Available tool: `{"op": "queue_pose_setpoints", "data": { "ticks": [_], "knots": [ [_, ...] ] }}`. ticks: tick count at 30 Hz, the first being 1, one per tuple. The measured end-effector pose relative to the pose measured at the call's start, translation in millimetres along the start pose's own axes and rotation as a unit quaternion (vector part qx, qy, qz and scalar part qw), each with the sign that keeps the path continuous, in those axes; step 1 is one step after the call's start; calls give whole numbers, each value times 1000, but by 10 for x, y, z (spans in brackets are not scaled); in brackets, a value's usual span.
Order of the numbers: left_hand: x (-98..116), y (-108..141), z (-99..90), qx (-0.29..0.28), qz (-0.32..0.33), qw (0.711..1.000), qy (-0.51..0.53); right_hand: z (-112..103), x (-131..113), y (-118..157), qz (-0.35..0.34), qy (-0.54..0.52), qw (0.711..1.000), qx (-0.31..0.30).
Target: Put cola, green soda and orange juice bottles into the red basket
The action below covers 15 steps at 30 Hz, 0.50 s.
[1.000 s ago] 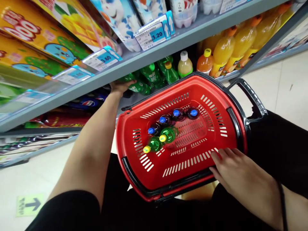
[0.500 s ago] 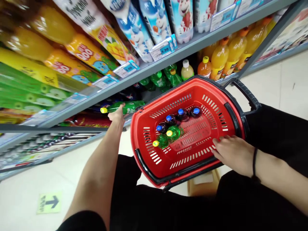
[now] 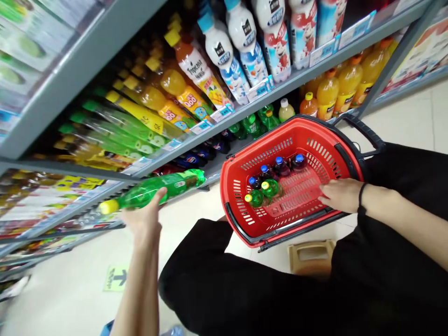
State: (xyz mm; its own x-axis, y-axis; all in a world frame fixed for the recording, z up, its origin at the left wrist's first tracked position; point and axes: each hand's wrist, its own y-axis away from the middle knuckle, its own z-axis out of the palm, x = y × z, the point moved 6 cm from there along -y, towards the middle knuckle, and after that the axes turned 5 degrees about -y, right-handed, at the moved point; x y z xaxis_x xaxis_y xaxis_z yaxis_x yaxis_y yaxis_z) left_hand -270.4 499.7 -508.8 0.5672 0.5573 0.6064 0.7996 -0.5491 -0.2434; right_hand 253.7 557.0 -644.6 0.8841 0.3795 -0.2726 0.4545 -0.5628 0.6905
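Observation:
A green bottle with a yellow cap (image 3: 175,184) is gripped in my left hand (image 3: 144,217), held out tilted in front of the lower shelf, left of the basket. My right hand (image 3: 341,193) rests over the near right rim of a red basket (image 3: 297,224), its fingers curled over the edge. Inside the basket, several dark bottles with blue caps (image 3: 279,164) stand in a row. Beside them are two green bottles with yellow caps (image 3: 271,187).
Drink shelves (image 3: 224,123) run diagonally behind the basket, with bottles on several levels. Black-clad legs are below the basket. A tan stool (image 3: 311,256) stands beneath it. A floor sign with an arrow (image 3: 116,278) lies at the lower left.
My left hand has drawn the green bottle out from the lower shelf, toward me and to the left. The view has shifted, showing more shelving; my right hand remains at the basket rim.

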Motion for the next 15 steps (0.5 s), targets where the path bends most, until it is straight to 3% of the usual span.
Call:
{"op": "queue_pose_setpoints", "data": {
  "ticks": [4, 7, 9, 11, 13, 15],
  "knots": [
    [373, 366, -697, 53, 25, 991, 124, -265, -100, 67, -64, -71, 994, 54],
    [868, 657, -900, -11, 55, 989, 134, -650, -321, 198, -174, -200, 957, 121],
    [1212, 851, -930, -52, 85, 987, 128, -888, -442, 273, -222, -306, 911, 163],
    [1507, 1017, -859, -107, 108, 976, 157, -1023, -530, 278, -236, -430, 856, 164],
    [1734, 1133, -696, -171, 114, 957, 204, -1054, -585, 217, -211, -551, 796, 135],
    [1911, 1188, -463, -230, 111, 935, 247, -1008, -653, 134, -180, -647, 738, 65]
  ]
}}
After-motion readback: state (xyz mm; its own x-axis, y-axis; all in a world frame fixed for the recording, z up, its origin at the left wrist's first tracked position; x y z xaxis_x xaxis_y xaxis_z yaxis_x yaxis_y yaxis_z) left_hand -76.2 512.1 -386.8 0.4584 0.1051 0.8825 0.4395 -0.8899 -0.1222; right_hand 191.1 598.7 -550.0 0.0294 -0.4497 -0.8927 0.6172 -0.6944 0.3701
